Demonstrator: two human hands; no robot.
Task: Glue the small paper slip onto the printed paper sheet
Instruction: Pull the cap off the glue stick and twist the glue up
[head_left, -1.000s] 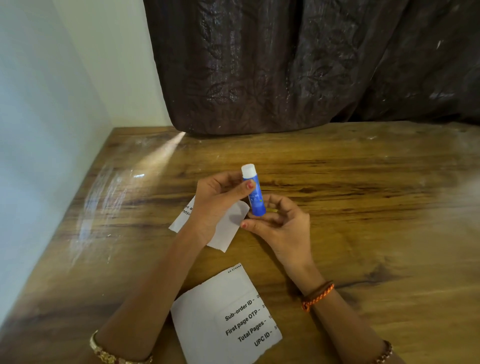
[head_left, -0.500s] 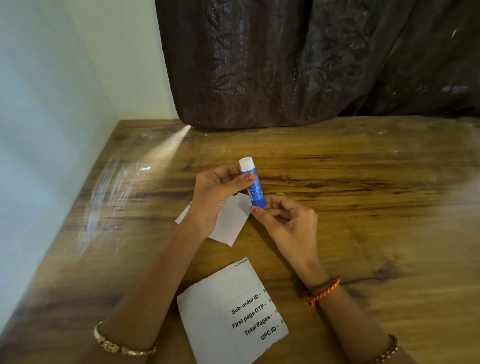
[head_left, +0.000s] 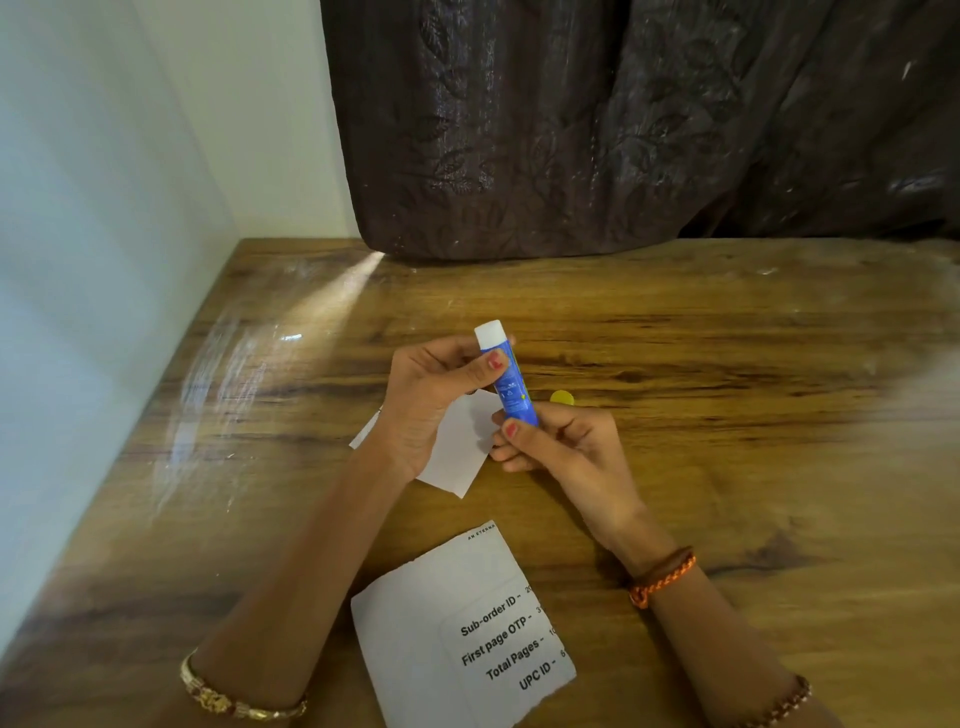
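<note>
Both hands hold the glue stick (head_left: 508, 382) upright above the wooden table (head_left: 727, 441): the left hand (head_left: 434, 395) pinches it near its white top end, the right hand (head_left: 563, 441) curls round its blue lower end. Whether that white end is a cap or bare glue I cannot tell; a small yellow piece (head_left: 562, 397) lies just right of the stick. The small paper slip (head_left: 460, 452) lies flat below the stick, partly under the left hand, and the printed paper sheet (head_left: 457, 629) lies nearer the person, well apart from the stick. The step looks to be readying the glue — best to steady the barrel with one hand, turn gently with the other, and raise only a little, so it spreads thin on the slip without tearing it.
</note>
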